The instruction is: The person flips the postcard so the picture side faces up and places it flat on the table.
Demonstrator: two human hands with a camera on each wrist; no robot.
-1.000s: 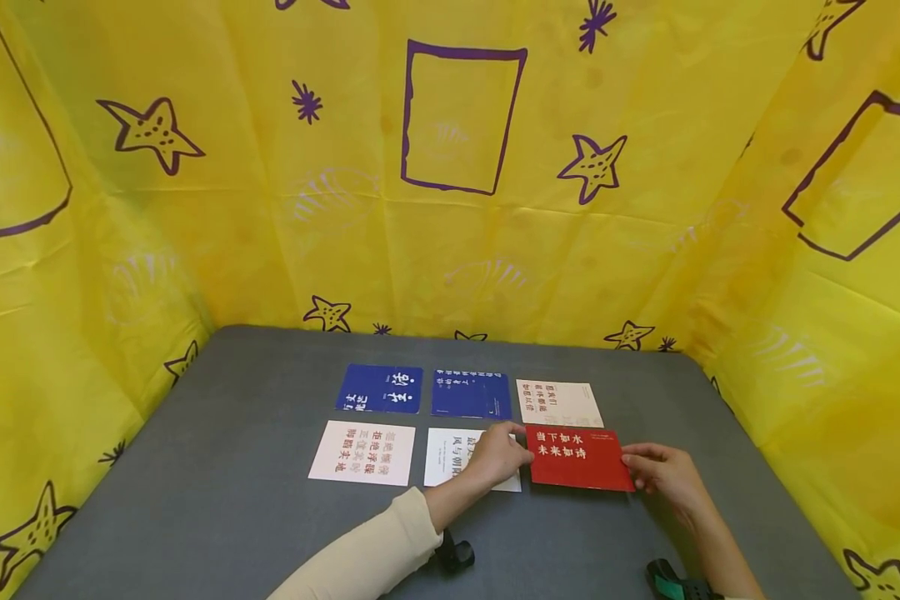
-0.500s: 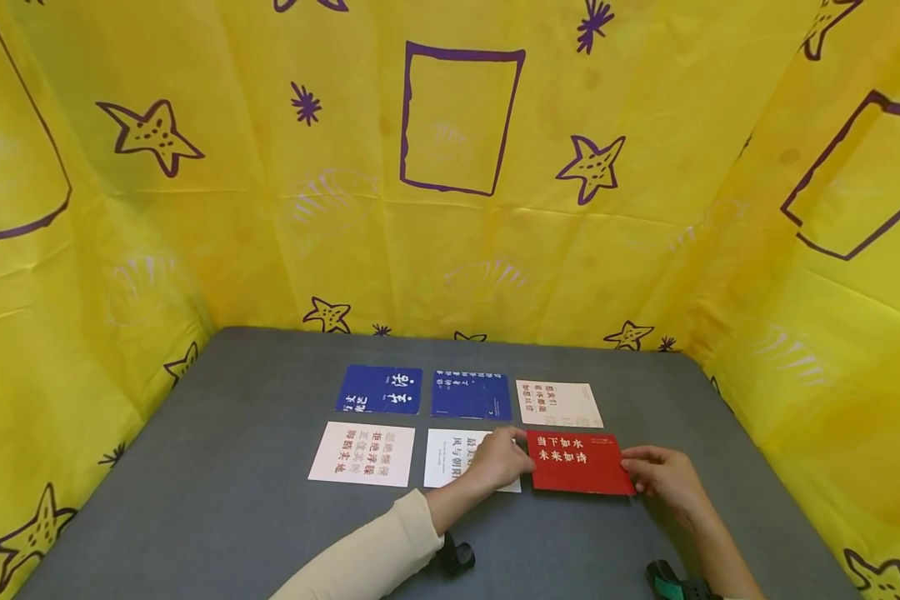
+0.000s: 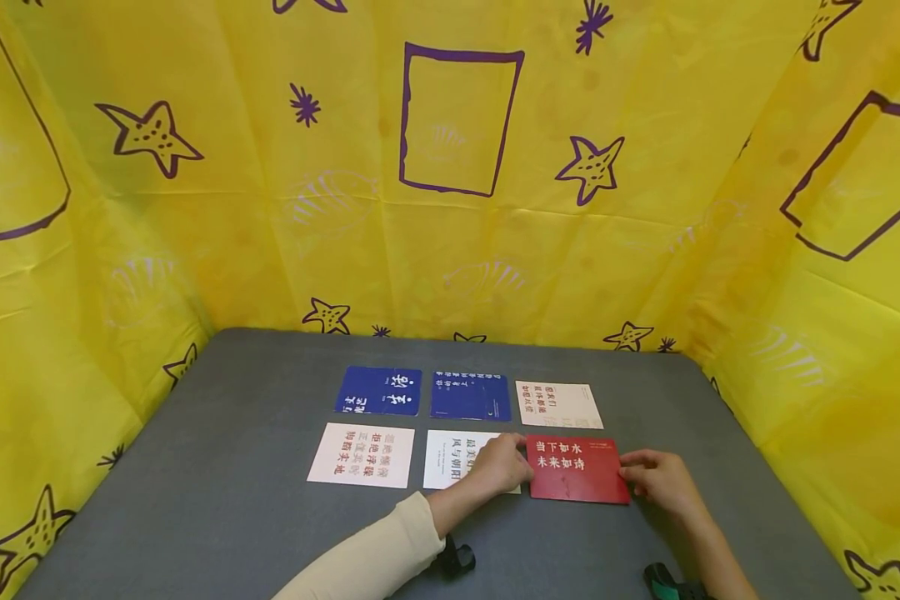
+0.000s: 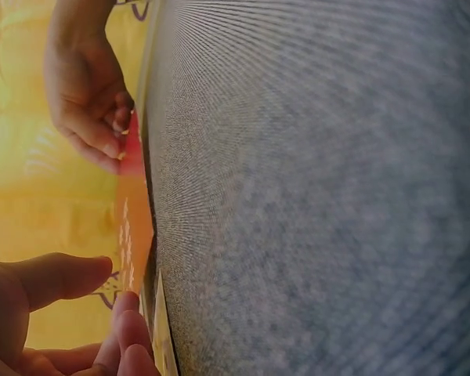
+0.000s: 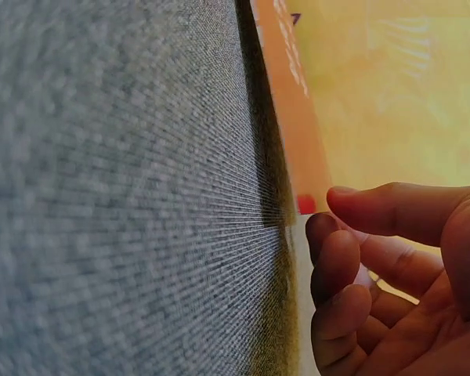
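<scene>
A red card (image 3: 576, 471) with white writing lies almost level, low over the grey table, at the right end of the front row. My left hand (image 3: 501, 463) holds its left edge with the fingertips, while my right hand (image 3: 663, 481) pinches the right edge. In the right wrist view, a dark shadow runs under the card (image 5: 286, 102), beside the fingers (image 5: 341, 266). From the left wrist, the card (image 4: 133, 223) stretches between the two hands. My left hand partly hides a white card (image 3: 450, 458) just left of the red one.
Behind lie two blue cards (image 3: 378, 392) and a cream card (image 3: 558, 404) with red writing. A pink card (image 3: 362, 454) is at the front left. Yellow patterned cloth (image 3: 450, 250) walls the grey table (image 3: 217, 500) at back and sides.
The red card has come slightly toward me and tilted flatter, with more glare on its face. Both hands have moved down a little with it; the other cards have stayed in place.
</scene>
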